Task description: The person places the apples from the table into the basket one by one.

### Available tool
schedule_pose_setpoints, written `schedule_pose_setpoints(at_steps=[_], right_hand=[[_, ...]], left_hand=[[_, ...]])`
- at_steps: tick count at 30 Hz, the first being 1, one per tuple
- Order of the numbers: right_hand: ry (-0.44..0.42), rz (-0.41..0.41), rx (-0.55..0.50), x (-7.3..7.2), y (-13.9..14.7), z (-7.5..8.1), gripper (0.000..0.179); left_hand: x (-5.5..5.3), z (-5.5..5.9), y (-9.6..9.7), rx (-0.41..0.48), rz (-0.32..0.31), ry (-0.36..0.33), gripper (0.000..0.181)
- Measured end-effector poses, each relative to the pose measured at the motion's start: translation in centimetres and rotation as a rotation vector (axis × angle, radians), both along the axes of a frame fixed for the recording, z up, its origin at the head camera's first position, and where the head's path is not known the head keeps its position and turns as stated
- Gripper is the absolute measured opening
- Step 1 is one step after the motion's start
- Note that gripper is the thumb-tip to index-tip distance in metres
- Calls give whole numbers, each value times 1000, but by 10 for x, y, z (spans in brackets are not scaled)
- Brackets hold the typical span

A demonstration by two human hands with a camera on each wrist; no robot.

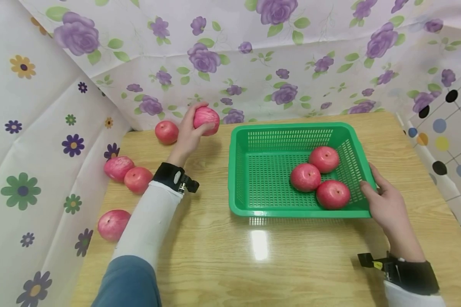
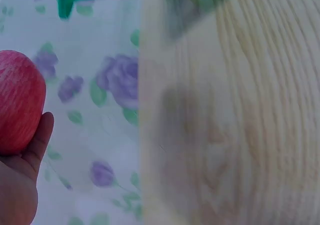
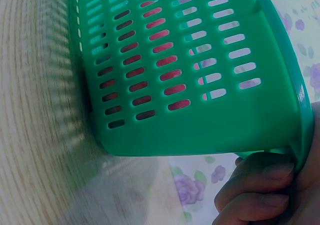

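Blue sleeve (image 1: 127, 283) seen nearest; apple (image 1: 208, 117) gripped by L hand (image 1: 188, 134) above worktop (image 1: 215, 264); green basket (image 1: 276, 213) w/ 3 apples (image 1: 309, 177) pinched at rim by R hand (image 1: 388, 205).

Wooden table (image 1: 292, 264) under basket (image 1: 292, 213), four apples (image 1: 113, 225).

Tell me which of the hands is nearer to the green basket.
Right: the right hand grips the green basket at its right-hand end; the left hand, holding a red apple, is clear of its left side.
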State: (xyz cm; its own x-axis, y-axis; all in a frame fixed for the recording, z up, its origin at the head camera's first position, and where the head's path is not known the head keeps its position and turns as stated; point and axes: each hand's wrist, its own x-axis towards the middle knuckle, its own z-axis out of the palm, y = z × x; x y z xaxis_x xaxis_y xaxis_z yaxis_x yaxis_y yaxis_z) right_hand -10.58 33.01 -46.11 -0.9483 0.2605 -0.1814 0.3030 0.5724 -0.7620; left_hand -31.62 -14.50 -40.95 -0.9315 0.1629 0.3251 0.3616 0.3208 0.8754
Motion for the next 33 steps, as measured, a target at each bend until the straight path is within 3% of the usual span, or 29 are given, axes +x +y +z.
schedule_pose_setpoints(at_steps=[5,9,16,25,33], right_hand=[[-5,-5,-9,0,0,1,61],[0,-6,-14,-1,0,1,61],[9,-1,-17,-1,1,1,58],[18,5,-22,0,4,1,59],[29,19,-33,0,4,0,61]], left_hand=[[27,40,26,-73,-64,85,57],[35,53,44,-135,-146,149,58],[17,43,71,-223,-296,241,66],[17,52,124,-495,-478,227,69],[16,38,158,-751,-529,239,68]])
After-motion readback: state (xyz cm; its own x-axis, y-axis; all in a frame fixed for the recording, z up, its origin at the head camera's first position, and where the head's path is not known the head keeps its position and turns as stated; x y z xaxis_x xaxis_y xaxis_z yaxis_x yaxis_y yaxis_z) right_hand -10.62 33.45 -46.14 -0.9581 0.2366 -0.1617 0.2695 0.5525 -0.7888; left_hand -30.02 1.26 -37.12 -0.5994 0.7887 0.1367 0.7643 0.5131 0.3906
